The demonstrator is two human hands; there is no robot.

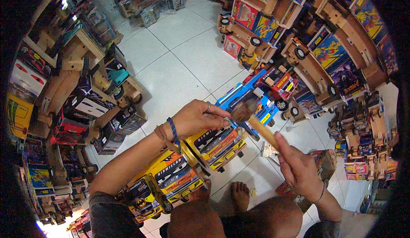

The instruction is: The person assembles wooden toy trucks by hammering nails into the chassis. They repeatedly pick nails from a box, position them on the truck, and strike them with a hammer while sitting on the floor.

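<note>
My right hand point(299, 163) is wrapped round the wooden handle of a hammer point(264, 130). The hammer's dark head reaches left, close to the fingertips of my left hand point(194, 118). Those fingers are pinched together, and what they hold, if anything, is too small to make out. Under my left hand lies a yellow toy truck point(175, 172) with printed side panels and black wheels. Beyond the fingertips, a blue toy truck point(245, 95) runs up and to the right, partly covered by the hammer head. A red toy truck part point(277, 82) adjoins its far end.
Stacks of wooden toy trucks point(256, 37) with printed sides rise on the right. More toy trucks point(81, 95) are piled on the left, others at the far end. White floor tiles point(171, 50) lie between them. My bare foot point(240, 195) rests near the yellow truck.
</note>
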